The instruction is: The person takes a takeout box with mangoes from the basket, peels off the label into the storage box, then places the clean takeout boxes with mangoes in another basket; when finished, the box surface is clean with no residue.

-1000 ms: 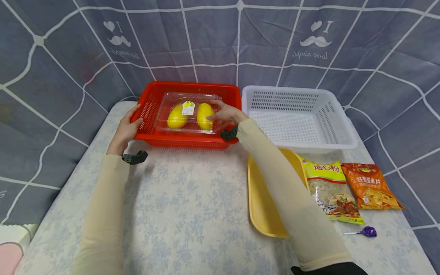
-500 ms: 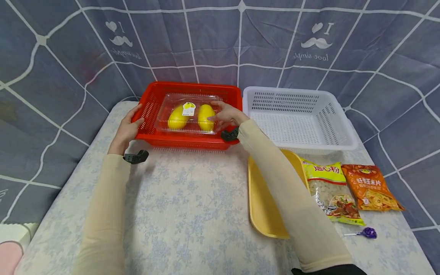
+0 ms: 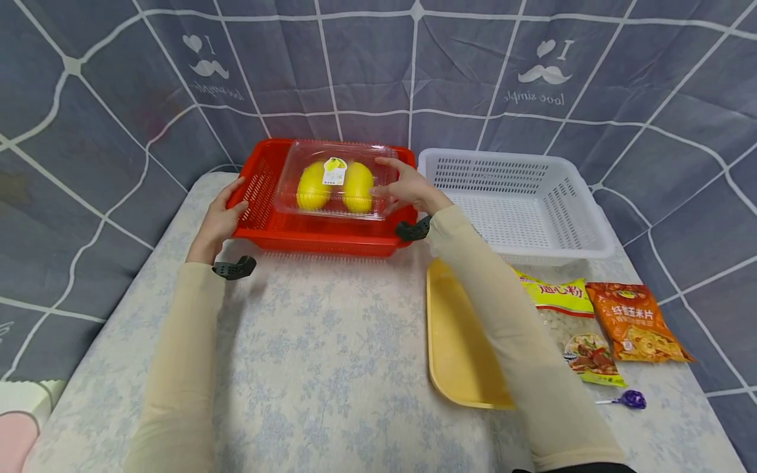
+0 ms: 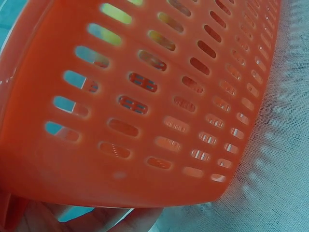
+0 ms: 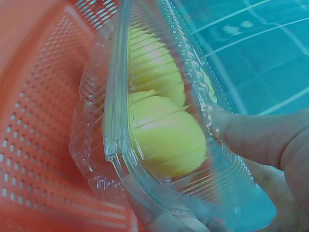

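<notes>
I pinch the clear box [image 3: 336, 176] in my right fingers [image 3: 393, 162], its long axis roughly parallel to the table's [image 3: 322, 355] far edge; left fingers [image 3: 227, 192] grip the red basket [image 3: 322, 244].

The box [image 3: 336, 198] in the right grip [image 3: 409, 186] is clear, glossy, ribbed plastic; the basket [image 3: 319, 245] at the left grip [image 3: 217, 220], smooth, shiny plastic. Beyond both grips, the curtain [image 3: 372, 75] is creased, matt cloth. Below them, the counter [image 3: 322, 341] shows woven cloth.

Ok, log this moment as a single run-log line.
Left hand: holds red basket at left end | Right hand: grips clear container of two yellow fruits | White basket: right of red basket
</notes>
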`<state>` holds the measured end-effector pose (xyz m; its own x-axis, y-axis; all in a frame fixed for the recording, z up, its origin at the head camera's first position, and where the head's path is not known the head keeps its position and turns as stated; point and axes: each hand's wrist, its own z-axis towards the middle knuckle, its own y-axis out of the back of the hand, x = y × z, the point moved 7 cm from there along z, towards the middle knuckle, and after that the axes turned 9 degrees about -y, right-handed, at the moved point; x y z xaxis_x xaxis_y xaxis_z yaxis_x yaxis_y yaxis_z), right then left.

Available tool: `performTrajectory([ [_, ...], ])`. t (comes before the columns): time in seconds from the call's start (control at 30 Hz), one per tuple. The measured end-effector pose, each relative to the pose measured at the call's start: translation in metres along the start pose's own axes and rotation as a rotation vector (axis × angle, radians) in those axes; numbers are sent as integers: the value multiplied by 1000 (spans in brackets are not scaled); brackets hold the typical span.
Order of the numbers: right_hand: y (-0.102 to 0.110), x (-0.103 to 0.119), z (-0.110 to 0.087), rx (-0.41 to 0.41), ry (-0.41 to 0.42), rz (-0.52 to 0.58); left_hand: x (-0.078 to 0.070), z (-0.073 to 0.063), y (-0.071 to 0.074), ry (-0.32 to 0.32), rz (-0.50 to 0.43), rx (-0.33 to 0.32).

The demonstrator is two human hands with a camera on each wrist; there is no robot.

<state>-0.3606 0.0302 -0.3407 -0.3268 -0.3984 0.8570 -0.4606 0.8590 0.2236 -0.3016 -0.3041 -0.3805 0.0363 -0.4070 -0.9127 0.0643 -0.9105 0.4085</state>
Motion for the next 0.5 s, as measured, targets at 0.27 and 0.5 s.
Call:
performTrajectory([
  [0.27,28,10,-37,-38,62,40,1,1,1,2,13,-2],
  [0.5,54,10,-84,-81,186,-23,0,-1,1,-1,23,-1],
])
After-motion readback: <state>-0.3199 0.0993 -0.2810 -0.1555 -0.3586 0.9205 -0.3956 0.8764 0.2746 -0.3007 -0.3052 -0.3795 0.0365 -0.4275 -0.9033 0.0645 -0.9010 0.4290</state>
